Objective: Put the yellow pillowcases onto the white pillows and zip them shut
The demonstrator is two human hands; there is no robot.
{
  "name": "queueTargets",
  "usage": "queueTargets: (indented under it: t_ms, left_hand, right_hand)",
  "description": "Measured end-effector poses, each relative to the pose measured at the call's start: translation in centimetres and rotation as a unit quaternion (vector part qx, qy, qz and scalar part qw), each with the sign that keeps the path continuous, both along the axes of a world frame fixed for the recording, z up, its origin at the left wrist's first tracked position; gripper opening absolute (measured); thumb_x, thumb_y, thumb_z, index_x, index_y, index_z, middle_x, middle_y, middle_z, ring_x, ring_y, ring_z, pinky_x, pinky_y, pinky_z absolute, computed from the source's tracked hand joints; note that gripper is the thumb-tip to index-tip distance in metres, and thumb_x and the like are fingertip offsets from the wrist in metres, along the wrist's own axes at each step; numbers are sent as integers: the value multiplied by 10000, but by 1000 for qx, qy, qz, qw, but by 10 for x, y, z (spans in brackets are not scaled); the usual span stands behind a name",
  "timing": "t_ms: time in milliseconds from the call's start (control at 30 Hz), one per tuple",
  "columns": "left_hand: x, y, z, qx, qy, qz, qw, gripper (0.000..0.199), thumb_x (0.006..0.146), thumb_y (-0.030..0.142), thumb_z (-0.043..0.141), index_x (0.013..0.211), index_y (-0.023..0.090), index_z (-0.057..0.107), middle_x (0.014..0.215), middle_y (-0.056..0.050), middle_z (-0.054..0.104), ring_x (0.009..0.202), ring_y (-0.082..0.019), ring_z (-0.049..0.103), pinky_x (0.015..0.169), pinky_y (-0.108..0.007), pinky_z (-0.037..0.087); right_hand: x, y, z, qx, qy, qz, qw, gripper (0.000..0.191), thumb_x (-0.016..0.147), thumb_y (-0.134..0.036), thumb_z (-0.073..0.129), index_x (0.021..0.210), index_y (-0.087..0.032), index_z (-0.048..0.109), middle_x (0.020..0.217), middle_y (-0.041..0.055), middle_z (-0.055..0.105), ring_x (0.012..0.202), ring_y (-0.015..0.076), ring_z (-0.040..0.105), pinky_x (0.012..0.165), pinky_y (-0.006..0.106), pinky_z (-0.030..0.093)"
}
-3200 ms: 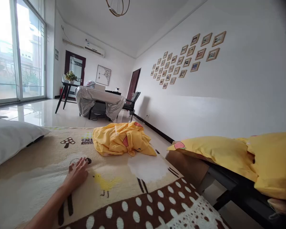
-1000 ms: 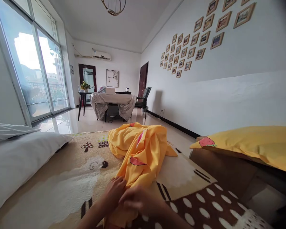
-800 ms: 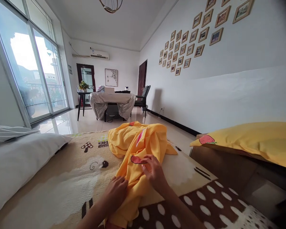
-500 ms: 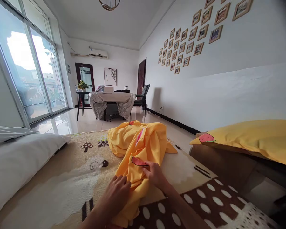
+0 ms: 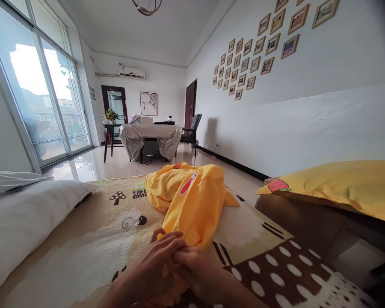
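Note:
A yellow printed cloth point(image 5: 195, 209), which looks like loose bedding fabric, lies bunched on the patterned blanket point(image 5: 105, 231) before me. Its near end runs into my two hands, which are together at the bottom middle. My left hand point(image 5: 157, 261) is closed around the gathered cloth, fingers curled over it. Pressed against it, my right hand point(image 5: 195, 265) also grips the cloth, with its fingertips partly hidden under the left fingers. A pink print shows on the upper part of the cloth. A small fold hangs below my hands.
At left lies a white pillow point(image 5: 35, 218). A yellow pillow point(image 5: 340, 186) rests at right on a brown box-like piece point(image 5: 295, 218). Beyond the bed stand a covered table point(image 5: 150, 132) and a black chair point(image 5: 192, 130). Glass doors point(image 5: 51, 94) line the left wall.
My right hand has come down and toward me to meet my left hand. The near part of the cloth has been drawn in, and its lower red print has gone from sight.

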State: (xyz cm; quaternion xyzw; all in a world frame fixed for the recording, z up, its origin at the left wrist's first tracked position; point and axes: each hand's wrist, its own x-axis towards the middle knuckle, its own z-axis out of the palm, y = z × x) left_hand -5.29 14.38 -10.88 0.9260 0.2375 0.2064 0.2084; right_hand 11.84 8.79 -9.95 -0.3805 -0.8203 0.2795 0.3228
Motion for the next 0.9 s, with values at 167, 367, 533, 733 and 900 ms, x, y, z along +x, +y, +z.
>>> queueTargets:
  t_ms: [167,367,533,733,900]
  left_hand:
    - [1,1,-2,7,10,-5,1000,375,658,129,516,1001,268,577,1041,8,666,1056,-186,573,1075,-349,196]
    - [1,4,-5,50,41,-20,998,79,707,212,566,718,207,488,771,35,582,800,-140,533,954,-323,282]
    - [-4,12,-6,41,39,-11,998,128,750,257,606,674,202,519,722,40,583,774,-132,541,977,-319,280]
    - [-7,19,-16,41,50,4,998,94,721,237,635,656,211,573,695,41,618,731,-126,562,944,-303,310]
    - [-13,39,-29,44,73,79,993,90,685,146,540,674,199,612,705,9,648,748,-157,584,980,-414,235]
  right_hand:
    - [-3,-5,5,-31,39,28,998,197,881,-212,471,689,-194,432,721,-21,507,707,106,476,659,194,386]
    - [0,-8,8,-104,97,10,990,153,854,-269,534,733,-177,511,726,-27,513,686,100,453,640,200,362]
    - [4,-10,9,-155,171,8,973,227,849,-353,540,752,-159,606,643,-37,470,607,91,402,564,196,330]
    - [8,-14,3,-225,152,47,961,295,845,-432,564,776,-163,663,688,-6,558,680,118,490,668,212,411]
    - [14,-25,-8,-241,141,24,960,289,826,-469,619,826,-185,674,786,2,593,772,136,534,728,215,437]
